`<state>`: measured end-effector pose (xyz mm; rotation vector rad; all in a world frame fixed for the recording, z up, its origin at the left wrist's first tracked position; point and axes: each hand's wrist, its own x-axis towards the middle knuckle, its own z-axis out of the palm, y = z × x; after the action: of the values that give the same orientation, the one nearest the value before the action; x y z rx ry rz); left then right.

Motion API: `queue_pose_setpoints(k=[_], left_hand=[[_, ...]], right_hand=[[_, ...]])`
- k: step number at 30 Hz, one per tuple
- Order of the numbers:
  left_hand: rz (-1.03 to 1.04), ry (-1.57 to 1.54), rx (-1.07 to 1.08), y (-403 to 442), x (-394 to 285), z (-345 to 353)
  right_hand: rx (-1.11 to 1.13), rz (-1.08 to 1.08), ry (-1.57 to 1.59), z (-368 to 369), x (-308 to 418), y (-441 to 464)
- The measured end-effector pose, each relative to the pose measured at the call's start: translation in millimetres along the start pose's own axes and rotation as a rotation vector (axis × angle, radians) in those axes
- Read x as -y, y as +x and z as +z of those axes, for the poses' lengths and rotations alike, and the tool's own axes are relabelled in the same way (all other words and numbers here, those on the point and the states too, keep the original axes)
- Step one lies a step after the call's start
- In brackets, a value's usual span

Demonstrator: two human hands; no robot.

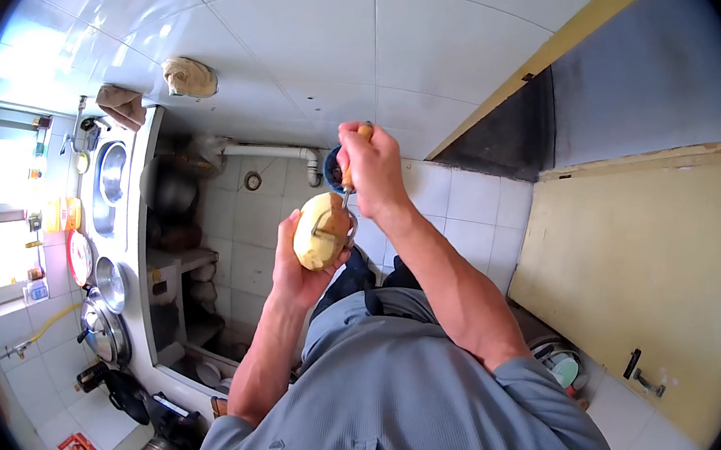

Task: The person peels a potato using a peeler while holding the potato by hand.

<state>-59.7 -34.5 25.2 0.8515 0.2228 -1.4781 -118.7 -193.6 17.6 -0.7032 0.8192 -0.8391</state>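
Note:
My left hand [294, 269] is wrapped round a large potato [313, 244] from below and the side. Most of the potato is bare and pale yellow, with brown skin showing along its upper right part. In my right hand [378, 172] is a peeler [349, 177], gripped by its wooden handle. Its metal head lies across the potato's surface. Beneath my right hand, a blue bin [331, 169] on the floor is partly hidden, with something dark inside.
To the left runs a counter with a sink [111, 172], a metal bowl [111, 285] and a lidded pan [104, 327]. A white pipe [276, 153] runs along the wall base. A yellow door [637, 272] stands at the right, with stacked dishes [559, 362] near its foot.

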Motion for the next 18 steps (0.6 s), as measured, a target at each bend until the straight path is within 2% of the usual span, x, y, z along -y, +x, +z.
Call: queue_pose_setpoints(k=[2,3,4,5,7,11,15,18], left_hand=[[0.016,0.039,-0.023,-0.6,2.2,-6.1],[0.018,0.040,-0.024,-4.6,2.9,-6.1],[0.007,0.048,0.053,-8.1,2.1,-4.9],[-0.003,0.051,0.127,-11.0,1.9,-3.8],[0.003,0.044,0.097,-10.9,3.9,-0.8],[-0.015,0.040,0.007,-5.8,6.4,0.5],[-0.014,0.067,0.062,-4.3,4.6,5.1],[0.008,0.066,0.137,-7.3,3.8,-2.8]], right_hand=[[-0.136,0.001,-0.065,-14.2,-0.8,23.0],[-0.216,-0.068,-0.090,-27.0,0.9,38.0],[-0.278,-0.032,-0.084,-45.9,-0.5,57.7],[-0.263,-0.012,-0.112,-55.5,7.1,56.4],[-0.237,0.009,-0.144,-51.2,16.5,52.7],[-0.057,0.050,0.002,-18.6,23.6,12.6],[0.013,0.095,-0.017,-13.9,6.6,12.4],[-0.203,0.018,-0.073,-40.1,-2.5,47.6]])
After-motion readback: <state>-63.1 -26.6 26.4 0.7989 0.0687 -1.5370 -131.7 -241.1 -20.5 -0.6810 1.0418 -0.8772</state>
